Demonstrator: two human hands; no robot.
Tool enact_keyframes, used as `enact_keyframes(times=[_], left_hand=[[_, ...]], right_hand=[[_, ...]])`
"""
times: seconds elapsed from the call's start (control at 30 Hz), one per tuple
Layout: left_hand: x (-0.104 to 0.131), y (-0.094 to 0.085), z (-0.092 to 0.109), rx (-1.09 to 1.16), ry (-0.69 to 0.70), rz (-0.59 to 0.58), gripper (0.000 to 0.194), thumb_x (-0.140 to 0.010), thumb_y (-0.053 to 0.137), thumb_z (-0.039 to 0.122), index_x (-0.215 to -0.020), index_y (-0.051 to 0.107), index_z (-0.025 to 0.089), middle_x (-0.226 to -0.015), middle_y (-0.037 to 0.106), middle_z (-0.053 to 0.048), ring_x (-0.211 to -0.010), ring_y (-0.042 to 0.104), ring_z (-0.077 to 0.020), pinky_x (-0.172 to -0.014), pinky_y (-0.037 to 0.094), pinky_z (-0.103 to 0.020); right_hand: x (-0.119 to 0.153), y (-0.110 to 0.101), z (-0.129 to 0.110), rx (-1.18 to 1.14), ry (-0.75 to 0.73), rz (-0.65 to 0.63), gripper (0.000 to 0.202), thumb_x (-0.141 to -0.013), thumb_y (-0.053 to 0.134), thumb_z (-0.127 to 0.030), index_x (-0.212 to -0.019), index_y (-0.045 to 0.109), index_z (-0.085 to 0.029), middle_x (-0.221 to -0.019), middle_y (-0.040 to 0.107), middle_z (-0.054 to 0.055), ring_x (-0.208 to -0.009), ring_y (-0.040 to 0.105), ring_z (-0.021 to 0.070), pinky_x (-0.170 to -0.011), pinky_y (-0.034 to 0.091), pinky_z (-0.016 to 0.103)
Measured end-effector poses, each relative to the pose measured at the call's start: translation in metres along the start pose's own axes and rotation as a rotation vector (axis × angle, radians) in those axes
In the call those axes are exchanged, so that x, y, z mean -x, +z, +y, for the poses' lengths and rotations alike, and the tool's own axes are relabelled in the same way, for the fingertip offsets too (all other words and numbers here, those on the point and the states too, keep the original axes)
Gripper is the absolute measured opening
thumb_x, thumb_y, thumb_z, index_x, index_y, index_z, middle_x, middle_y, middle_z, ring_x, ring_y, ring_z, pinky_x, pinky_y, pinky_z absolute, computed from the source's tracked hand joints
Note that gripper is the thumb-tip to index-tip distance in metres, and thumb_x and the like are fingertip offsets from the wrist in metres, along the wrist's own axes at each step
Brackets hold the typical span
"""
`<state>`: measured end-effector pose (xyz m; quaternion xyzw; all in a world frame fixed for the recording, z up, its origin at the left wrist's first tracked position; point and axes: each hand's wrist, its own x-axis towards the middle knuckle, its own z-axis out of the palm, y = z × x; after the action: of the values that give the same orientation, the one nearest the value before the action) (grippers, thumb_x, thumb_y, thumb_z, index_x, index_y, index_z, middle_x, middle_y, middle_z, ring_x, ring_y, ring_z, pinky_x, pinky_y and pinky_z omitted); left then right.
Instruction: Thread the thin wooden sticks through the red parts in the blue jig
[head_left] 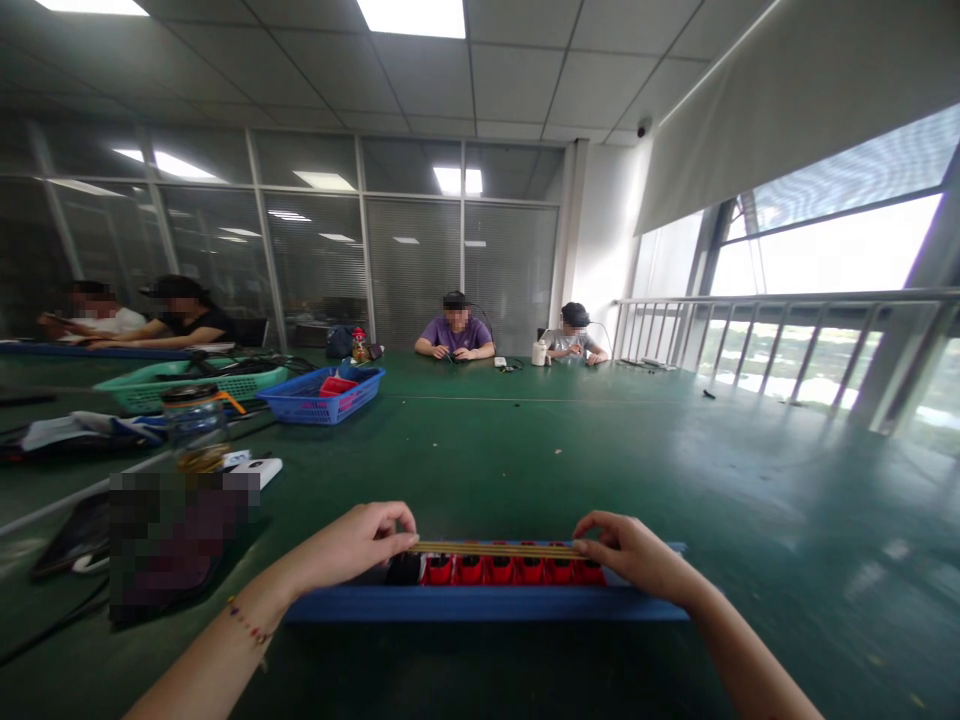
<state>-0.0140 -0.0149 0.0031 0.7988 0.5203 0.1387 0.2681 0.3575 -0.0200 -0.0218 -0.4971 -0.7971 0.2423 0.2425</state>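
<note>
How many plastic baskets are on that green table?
2. A green basket sits far left, and a blue basket just right of it. Others may be hidden behind the clutter.

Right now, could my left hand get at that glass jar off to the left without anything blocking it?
Probably yes. The left hand pinches one end of the thin sticks, and the glass jar stands farther back on the left with mostly bare green table between; it would need to let go first.

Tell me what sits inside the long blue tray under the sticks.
Inside the blue tray a row of red pieces and one black piece show beneath the thin sticks, held by left hand and right hand. The tray's near wall hides their lower parts.
</note>
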Motion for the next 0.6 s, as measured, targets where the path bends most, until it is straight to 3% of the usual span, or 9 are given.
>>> enact_keyframes(times=[0.6], left_hand=[[0.008, -0.006, 0.011, 0.012, 0.035, -0.07, 0.041, -0.079, 0.033, 0.051, -0.094, 0.055, 0.02, -0.068, 0.058, 0.0, -0.063, 0.052, -0.0135, -0.056, 0.035, -0.021]], right_hand=[[-0.005, 0.007, 0.003, -0.111, 0.008, 0.01, 0.038, -0.077, 0.046, -0.049, -0.087, 0.059, -0.015, -0.063, 0.056, 0.0, -0.055, 0.048, 0.0108, -0.05, 0.037, 0.019]])
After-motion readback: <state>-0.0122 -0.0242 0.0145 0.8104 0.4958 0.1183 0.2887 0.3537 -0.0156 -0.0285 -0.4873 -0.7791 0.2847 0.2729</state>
